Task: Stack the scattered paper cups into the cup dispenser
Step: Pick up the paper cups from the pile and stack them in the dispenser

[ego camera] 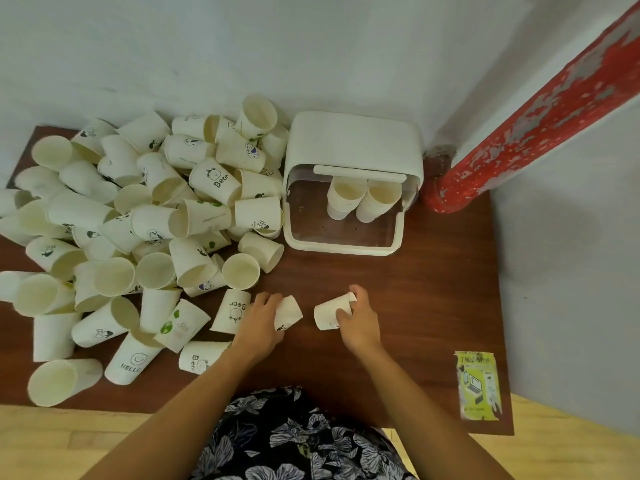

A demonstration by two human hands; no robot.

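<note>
A big heap of white paper cups (pixel 145 216) covers the left half of the brown table (pixel 433 289), many lying on their sides. The white cup dispenser (pixel 353 143) stands at the back, its lid raised, with two stacks of cups (pixel 363 199) inside. My left hand (pixel 258 320) grips one paper cup (pixel 289 311) near the table's middle. A short way to the right, my right hand (pixel 358 318) grips a second cup (pixel 329 311) lying sideways. The two held cups are apart, their ends facing each other.
A peeling red post (pixel 540 109) slants up from the table's back right corner. A yellow-green sticker (pixel 479 386) lies at the front right. White walls close in the back and right. My patterned clothing (pixel 294 438) is at the table's front edge.
</note>
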